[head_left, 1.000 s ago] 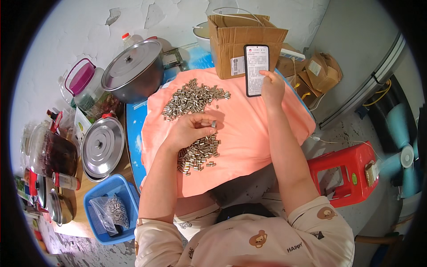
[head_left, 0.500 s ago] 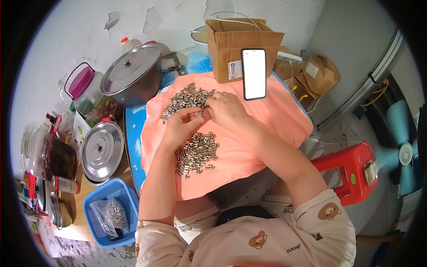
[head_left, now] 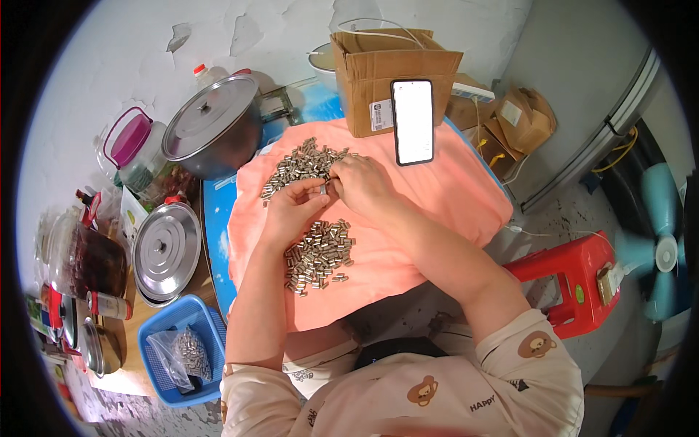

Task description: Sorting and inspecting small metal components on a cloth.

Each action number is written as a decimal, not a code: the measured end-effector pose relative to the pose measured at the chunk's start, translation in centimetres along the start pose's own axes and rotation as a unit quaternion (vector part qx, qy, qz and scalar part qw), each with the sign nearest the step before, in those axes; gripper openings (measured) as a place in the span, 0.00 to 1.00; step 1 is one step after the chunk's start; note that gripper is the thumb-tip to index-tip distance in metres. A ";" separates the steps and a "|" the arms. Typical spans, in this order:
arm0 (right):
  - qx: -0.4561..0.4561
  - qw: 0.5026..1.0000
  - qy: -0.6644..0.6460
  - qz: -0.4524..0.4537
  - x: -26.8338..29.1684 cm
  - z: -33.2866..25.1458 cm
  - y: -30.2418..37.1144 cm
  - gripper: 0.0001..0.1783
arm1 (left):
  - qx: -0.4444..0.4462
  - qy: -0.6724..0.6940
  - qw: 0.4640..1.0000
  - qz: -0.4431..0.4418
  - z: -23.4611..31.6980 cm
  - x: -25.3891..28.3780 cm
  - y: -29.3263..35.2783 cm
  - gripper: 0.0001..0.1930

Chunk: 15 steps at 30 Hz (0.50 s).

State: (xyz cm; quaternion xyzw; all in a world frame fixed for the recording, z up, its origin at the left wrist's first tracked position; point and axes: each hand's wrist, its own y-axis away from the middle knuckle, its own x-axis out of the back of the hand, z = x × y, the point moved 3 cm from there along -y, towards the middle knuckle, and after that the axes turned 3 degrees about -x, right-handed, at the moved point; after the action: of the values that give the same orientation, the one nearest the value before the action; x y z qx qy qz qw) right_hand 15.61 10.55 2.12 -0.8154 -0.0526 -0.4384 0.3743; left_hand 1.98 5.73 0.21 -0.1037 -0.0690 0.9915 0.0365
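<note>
My left hand (head_left: 293, 210) pinches a small silvery metal cylinder (head_left: 322, 189) between thumb and forefinger. Close beside it, my right hand (head_left: 358, 185) has its fingers bent together at the edge of the far pile. Whatever its fingertips hold is hidden. The far pile of small metal cylinders (head_left: 298, 162) lies just beyond my hands. A second pile of cylinders (head_left: 318, 255) sits nearer to me, below my wrists. Both piles rest on a salmon-pink cloth (head_left: 429, 211).
A phone (head_left: 413, 120) leans upright against a cardboard box (head_left: 386, 73) at the back. Left stand a lidded pot (head_left: 211, 120), a steel lid (head_left: 167, 251) and a blue basket (head_left: 164, 382) with a bag of cylinders. A red stool (head_left: 582, 291) and a fan (head_left: 664, 251) are right.
My right hand has shifted slightly left, closer to my left fingertips. The left hand keeps its pinch on the cylinder. The whole view has moved slightly.
</note>
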 end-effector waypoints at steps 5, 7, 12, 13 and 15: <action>-0.016 1.000 0.014 -0.020 0.3 0.1 0.1 0.02 | -0.001 0.024 1.000 -0.001 0.0 -0.1 0.0 0.13; -0.025 0.999 0.026 -0.032 0.4 0.3 0.3 0.02 | 0.000 0.014 1.000 -0.006 0.1 -0.2 0.1 0.13; 0.004 1.000 0.028 0.004 -0.1 0.9 0.5 0.02 | 0.008 0.008 1.000 0.001 0.0 -0.4 0.0 0.13; 0.003 1.000 0.027 0.005 0.1 0.8 0.4 0.02 | 0.009 0.012 1.000 0.008 0.1 -0.3 0.0 0.13; 0.003 0.999 0.034 0.001 0.4 0.6 0.4 0.02 | 0.008 0.019 1.000 0.007 0.0 -0.1 0.1 0.13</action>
State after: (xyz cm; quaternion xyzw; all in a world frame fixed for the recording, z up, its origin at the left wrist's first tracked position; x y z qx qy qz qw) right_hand 16.45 10.52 2.02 -0.7990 -0.0401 -0.4657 0.3783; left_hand 2.05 5.65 0.21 -0.1228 -0.0592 0.9902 0.0318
